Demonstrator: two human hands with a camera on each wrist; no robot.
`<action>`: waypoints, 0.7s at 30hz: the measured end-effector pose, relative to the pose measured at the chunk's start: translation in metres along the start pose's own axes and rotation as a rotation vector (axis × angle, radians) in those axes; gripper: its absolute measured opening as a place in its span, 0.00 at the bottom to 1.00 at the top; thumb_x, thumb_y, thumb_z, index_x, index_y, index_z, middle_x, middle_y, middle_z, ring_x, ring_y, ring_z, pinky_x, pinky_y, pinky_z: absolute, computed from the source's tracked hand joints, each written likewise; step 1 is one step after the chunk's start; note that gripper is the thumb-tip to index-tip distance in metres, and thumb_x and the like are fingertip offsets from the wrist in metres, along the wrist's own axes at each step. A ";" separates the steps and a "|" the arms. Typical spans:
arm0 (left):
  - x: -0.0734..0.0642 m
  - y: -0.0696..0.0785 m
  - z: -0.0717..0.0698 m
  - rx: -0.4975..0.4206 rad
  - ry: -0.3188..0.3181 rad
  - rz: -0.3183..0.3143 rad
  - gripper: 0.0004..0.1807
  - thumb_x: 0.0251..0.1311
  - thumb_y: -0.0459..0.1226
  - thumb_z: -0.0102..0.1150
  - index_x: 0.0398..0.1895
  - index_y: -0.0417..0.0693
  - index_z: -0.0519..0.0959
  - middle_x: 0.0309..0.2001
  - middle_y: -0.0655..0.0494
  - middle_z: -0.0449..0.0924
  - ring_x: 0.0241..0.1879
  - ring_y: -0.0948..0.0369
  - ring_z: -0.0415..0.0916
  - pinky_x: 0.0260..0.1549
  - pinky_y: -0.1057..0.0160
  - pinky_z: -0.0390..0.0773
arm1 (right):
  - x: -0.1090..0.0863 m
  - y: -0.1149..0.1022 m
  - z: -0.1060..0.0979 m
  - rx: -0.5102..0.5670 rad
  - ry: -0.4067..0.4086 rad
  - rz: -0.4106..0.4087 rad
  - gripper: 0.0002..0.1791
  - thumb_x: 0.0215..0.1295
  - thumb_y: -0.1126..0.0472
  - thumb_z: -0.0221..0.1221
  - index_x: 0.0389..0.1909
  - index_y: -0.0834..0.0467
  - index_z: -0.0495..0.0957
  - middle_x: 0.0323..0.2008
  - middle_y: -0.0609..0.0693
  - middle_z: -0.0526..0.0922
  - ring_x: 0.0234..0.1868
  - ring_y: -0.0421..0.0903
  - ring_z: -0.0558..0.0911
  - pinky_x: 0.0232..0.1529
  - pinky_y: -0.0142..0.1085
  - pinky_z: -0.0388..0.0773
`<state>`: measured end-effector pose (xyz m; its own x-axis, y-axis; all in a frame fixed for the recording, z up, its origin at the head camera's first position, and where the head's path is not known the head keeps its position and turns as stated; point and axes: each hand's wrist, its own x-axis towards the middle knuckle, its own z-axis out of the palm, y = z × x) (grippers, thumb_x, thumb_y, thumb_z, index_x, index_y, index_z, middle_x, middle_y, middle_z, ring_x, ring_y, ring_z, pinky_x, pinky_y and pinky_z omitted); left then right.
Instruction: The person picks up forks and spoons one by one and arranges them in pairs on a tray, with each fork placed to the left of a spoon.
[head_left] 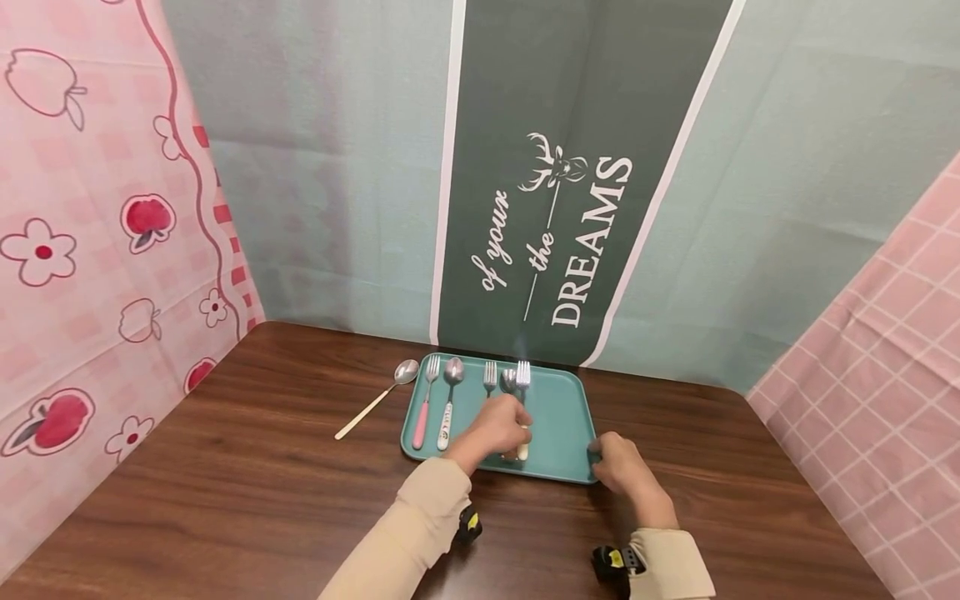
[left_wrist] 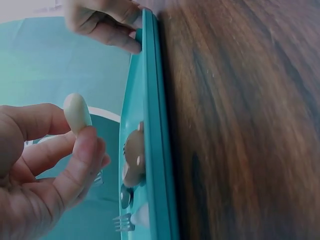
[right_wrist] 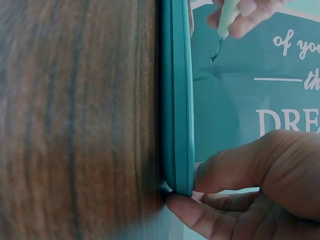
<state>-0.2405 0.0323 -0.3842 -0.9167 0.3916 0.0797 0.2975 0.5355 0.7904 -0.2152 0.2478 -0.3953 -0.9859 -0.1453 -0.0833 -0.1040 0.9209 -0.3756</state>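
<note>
My left hand (head_left: pixel 498 427) is over the tray and pinches a fork (head_left: pixel 522 374) by its cream handle (left_wrist: pixel 76 112) between thumb and fingers. In the right wrist view the handle (right_wrist: pixel 228 19) appears raised off the tray. My right hand (head_left: pixel 621 463) grips the near right corner of the teal tray (head_left: pixel 562 417), thumb on the rim and fingers beneath. To the left of the cream-handled fork are a spoon (head_left: pixel 507 381) and another fork (head_left: pixel 490 375), their handles partly hidden by my left hand. A brown animal-shaped handle end (left_wrist: pixel 134 155) shows in the left wrist view.
A pink-handled fork (head_left: pixel 422 421) and a spoon with a patterned white handle (head_left: pixel 446 421) lie on the tray's left part. A long cream-handled spoon (head_left: pixel 365 417) rests on the wooden table (head_left: pixel 285 500) left of the tray. Cloth curtains (head_left: pixel 337 208) stand behind and beside.
</note>
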 end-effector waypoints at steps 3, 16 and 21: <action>0.003 0.002 0.005 -0.027 -0.020 -0.023 0.16 0.48 0.25 0.56 0.43 0.33 0.80 0.38 0.46 0.82 0.12 0.60 0.75 0.16 0.68 0.72 | 0.000 0.000 0.000 0.001 -0.001 0.003 0.19 0.47 0.77 0.53 0.44 0.77 0.75 0.44 0.71 0.76 0.51 0.65 0.73 0.40 0.47 0.74; 0.016 0.005 0.022 0.097 -0.058 0.005 0.15 0.48 0.28 0.59 0.42 0.38 0.82 0.42 0.51 0.81 0.23 0.63 0.77 0.20 0.68 0.74 | 0.000 0.002 -0.001 0.001 0.013 -0.011 0.19 0.46 0.78 0.53 0.43 0.77 0.76 0.44 0.71 0.77 0.49 0.63 0.74 0.41 0.48 0.74; 0.019 0.005 0.031 0.202 -0.076 0.046 0.13 0.46 0.29 0.61 0.38 0.41 0.84 0.39 0.55 0.82 0.45 0.60 0.76 0.39 0.67 0.74 | 0.001 0.002 0.000 0.007 0.017 -0.019 0.19 0.45 0.78 0.53 0.43 0.77 0.76 0.43 0.71 0.77 0.49 0.63 0.75 0.39 0.46 0.75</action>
<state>-0.2483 0.0653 -0.3975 -0.8803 0.4703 0.0613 0.3934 0.6518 0.6484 -0.2159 0.2490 -0.3963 -0.9859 -0.1561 -0.0603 -0.1215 0.9157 -0.3831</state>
